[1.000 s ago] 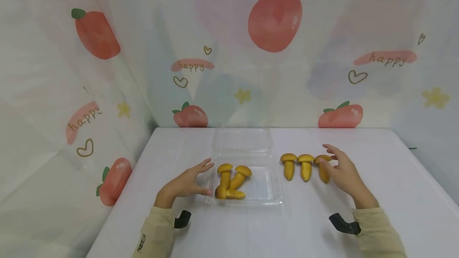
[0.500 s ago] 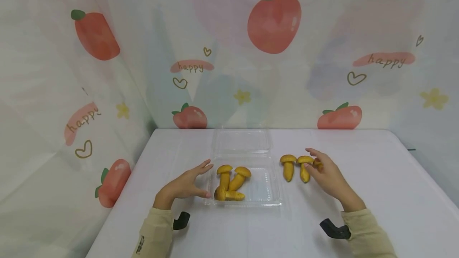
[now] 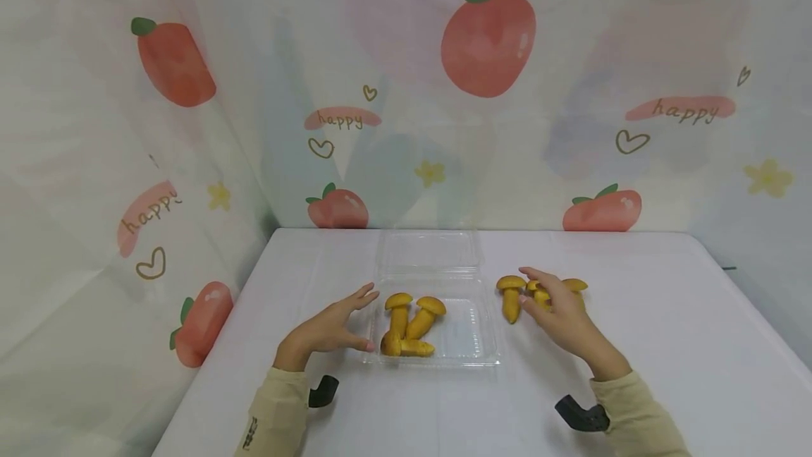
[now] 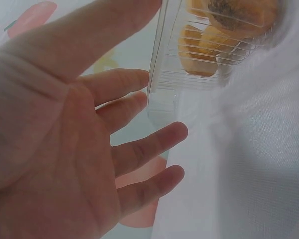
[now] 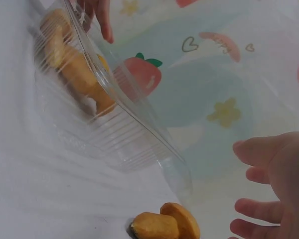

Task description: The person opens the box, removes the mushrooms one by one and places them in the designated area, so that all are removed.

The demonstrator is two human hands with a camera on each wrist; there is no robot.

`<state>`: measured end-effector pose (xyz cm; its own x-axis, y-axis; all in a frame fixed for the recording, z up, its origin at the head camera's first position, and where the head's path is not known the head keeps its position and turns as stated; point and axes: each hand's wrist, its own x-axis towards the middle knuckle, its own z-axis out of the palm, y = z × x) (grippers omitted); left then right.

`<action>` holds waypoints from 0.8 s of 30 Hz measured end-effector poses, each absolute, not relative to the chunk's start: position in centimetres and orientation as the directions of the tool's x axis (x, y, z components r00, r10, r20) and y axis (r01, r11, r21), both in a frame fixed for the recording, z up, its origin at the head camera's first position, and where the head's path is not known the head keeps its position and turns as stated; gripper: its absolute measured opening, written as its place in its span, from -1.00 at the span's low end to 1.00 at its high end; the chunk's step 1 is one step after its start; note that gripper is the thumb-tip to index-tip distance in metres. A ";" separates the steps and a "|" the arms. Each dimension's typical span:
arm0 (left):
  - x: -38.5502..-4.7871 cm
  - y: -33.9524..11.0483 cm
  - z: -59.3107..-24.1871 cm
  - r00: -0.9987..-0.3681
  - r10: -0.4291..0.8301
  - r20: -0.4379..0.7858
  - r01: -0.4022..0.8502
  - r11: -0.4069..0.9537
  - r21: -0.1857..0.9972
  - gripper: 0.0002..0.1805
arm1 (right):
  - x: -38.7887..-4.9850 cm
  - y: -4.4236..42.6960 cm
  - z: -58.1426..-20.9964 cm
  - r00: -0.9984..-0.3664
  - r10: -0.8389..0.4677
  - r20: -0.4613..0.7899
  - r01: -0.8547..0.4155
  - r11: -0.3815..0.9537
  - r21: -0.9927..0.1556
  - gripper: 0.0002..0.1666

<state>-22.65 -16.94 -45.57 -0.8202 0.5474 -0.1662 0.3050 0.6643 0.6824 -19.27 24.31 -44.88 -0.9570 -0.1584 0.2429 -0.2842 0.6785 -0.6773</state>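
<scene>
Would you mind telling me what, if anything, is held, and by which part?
Nothing: the left hand is open beside the box, the right hand open near the mushrooms.

opens from above over the right half of the clear box (image 3: 462, 333); meets three yellow mushrooms (image 3: 426, 317) in the left half, plus the left hand (image 3: 330, 323) at the left edge; narrows between box and leftmost outside mushroom (image 3: 511, 300); stops at the right hand (image 3: 561, 317), over the middle one; runs wide across the table (image 3: 438, 411) in front.
</scene>
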 end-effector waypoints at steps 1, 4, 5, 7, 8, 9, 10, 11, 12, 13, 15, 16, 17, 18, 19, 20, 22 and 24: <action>-22.6 -16.9 -45.6 -0.820 0.548 -0.165 0.307 0.665 0.681 0.06 | -19.3 24.1 -44.9 -0.956 -0.163 0.244 -0.288 0.678 -0.676 -0.38; -22.6 -16.9 -45.4 -0.822 0.544 -0.167 0.304 0.668 0.679 0.06 | -19.3 23.2 -44.9 -0.955 -0.178 0.237 -0.293 0.682 -0.670 -0.38; -22.6 -16.8 -45.4 -0.823 0.541 -0.170 0.300 0.670 0.679 0.06 | -19.3 22.8 -44.9 -0.955 -0.183 0.233 -0.294 0.689 -0.662 -0.38; -22.6 -16.8 -45.3 -0.827 0.533 -0.179 0.289 0.676 0.678 0.06 | -19.3 22.1 -45.0 -0.956 -0.194 0.221 -0.293 0.691 -0.660 -0.38; -22.6 -16.8 -45.3 -0.828 0.530 -0.183 0.285 0.679 0.677 0.06 | -19.3 21.7 -45.0 -0.955 -0.203 0.218 -0.297 0.690 -0.660 -0.38; -22.6 -16.8 -45.3 -0.830 0.526 -0.186 0.280 0.681 0.676 0.06 | -19.3 21.4 -45.1 -0.954 -0.211 0.212 -0.299 0.688 -0.661 -0.38; -22.6 -16.8 -45.3 -0.830 0.525 -0.187 0.280 0.682 0.675 0.06 | -19.3 21.0 -45.1 -0.953 -0.221 0.207 -0.302 0.685 -0.663 -0.37; -22.5 -16.8 -45.3 -0.830 0.525 -0.188 0.278 0.682 0.676 0.06 | -19.4 20.6 -45.2 -0.951 -0.232 0.203 -0.308 0.676 -0.670 -0.37; -22.5 -16.8 -45.3 -0.830 0.525 -0.186 0.280 0.682 0.676 0.06 | -19.4 20.3 -45.2 -0.949 -0.243 0.203 -0.315 0.665 -0.677 -0.37; -22.5 -16.8 -45.3 -0.829 0.528 -0.185 0.282 0.680 0.676 0.06 | -19.4 19.9 -45.2 -0.946 -0.251 0.204 -0.321 0.662 -0.677 -0.37; -22.5 -16.8 -45.3 -0.824 0.536 -0.181 0.289 0.675 0.679 0.06 | -19.4 19.2 -45.3 -0.942 -0.266 0.205 -0.333 0.659 -0.675 -0.37; -22.5 -16.8 -45.3 -0.823 0.539 -0.180 0.292 0.672 0.681 0.06 | -19.4 18.9 -45.4 -0.939 -0.274 0.210 -0.342 0.656 -0.673 -0.37; -22.5 -16.8 -45.3 -0.822 0.541 -0.179 0.293 0.670 0.682 0.06 | -19.4 18.6 -45.4 -0.935 -0.282 0.214 -0.351 0.655 -0.669 -0.37; -22.5 -16.8 -45.3 -0.822 0.540 -0.179 0.293 0.671 0.681 0.06 | -19.4 18.3 -45.4 -0.933 -0.288 0.214 -0.355 0.657 -0.665 -0.37; -22.5 -16.8 -45.3 -0.822 0.541 -0.179 0.292 0.670 0.682 0.06 | -19.4 17.9 -45.4 -0.931 -0.296 0.214 -0.361 0.656 -0.663 -0.37; -22.5 -16.8 -45.3 -0.822 0.540 -0.179 0.292 0.671 0.682 0.06 | -19.4 17.6 -45.4 -0.929 -0.302 0.215 -0.365 0.653 -0.663 -0.37; -22.5 -16.9 -45.2 -0.823 0.539 -0.179 0.291 0.671 0.683 0.06 | -19.5 17.0 -45.5 -0.923 -0.315 0.220 -0.378 0.645 -0.664 -0.37; -22.4 -16.9 -45.1 -0.822 0.540 -0.180 0.288 0.668 0.687 0.06 | -19.5 16.3 -45.5 -0.917 -0.328 0.227 -0.392 0.638 -0.663 -0.38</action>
<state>-22.41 -16.91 -45.15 -0.8221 0.5399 -0.1805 0.2877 0.6676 0.6867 -19.53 16.33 -45.55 -0.9170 -0.3282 0.2267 -0.3922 0.6381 -0.6626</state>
